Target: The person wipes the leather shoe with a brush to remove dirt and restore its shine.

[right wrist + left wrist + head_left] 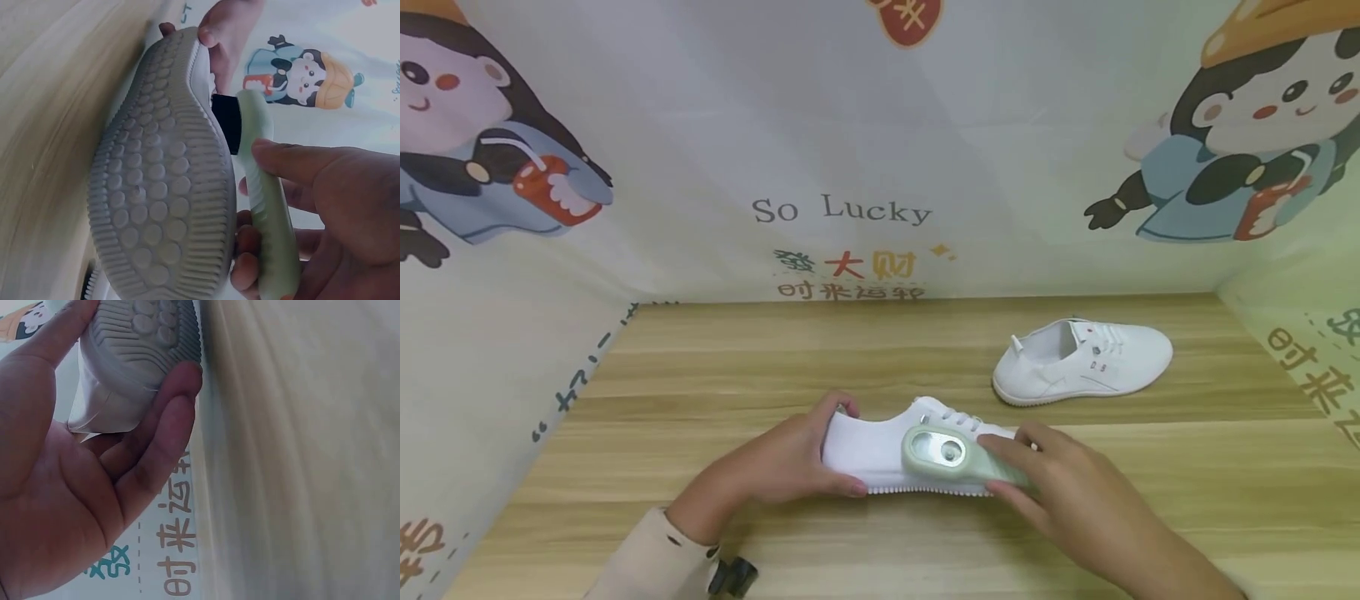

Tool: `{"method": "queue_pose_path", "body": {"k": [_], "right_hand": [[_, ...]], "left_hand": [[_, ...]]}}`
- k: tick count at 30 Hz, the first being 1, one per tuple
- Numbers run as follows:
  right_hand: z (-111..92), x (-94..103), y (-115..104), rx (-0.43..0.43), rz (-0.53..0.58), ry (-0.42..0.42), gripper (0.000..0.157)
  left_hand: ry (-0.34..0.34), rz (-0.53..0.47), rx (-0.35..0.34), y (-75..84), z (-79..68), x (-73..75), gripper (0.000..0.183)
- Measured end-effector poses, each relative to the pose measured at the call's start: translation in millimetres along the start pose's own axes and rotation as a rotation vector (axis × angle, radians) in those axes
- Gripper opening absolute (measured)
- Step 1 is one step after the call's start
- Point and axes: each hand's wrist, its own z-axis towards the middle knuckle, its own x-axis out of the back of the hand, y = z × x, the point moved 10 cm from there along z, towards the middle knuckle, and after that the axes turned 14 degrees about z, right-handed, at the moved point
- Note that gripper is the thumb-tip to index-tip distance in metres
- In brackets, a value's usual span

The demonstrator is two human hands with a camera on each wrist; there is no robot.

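A white lace-up shoe (861, 454) is tipped on its side, with its studded grey sole (147, 181) facing the wearer. My left hand (793, 458) grips it by the heel, and in the left wrist view the fingers (159, 447) curl round the heel end. In my right hand (1071, 492) is a light green shoe brush (938, 450), held by its handle (275, 231). The brush's black bristles (227, 124) are right at the side of the shoe's upper. Its oval head overlaps the middle of the shoe in the head view.
A second white shoe (1123, 358) stands upright at the back right of the wood-grain table (760, 350). Printed cloth walls (700, 167) enclose the back and both sides. A small black object (733, 577) sits by the left sleeve.
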Motion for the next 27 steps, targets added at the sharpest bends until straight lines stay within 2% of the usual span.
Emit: {"method": "queue_pose_path", "body": {"k": [8, 13, 18, 23, 27], "right_hand": [[3, 4.6, 15, -0.070, 0.002, -0.007, 0.037], [-1, 4.3, 30, -0.163, 0.039, -0.100, 0.033], [-5, 10.6, 47, -0.239, 0.111, -0.211, 0.033], [-8, 17.6, 65, -0.268, 0.190, -0.200, 0.032], [-17, 19.3, 81, -0.283, 0.194, -0.157, 0.027]], "left_hand": [[0.088, 0.149, 0.107, -8.1, -3.9, 17.1, 0.087], [0.085, 0.229, 0.131, -7.1, -5.3, 16.1, 0.084], [0.079, 0.252, 0.114, -4.1, -7.1, 15.5, 0.080], [0.070, 0.259, 0.076, 2.6, -8.1, 16.4, 0.075], [0.062, 0.299, 0.033, 12.9, -9.7, 17.9, 0.073]]}}
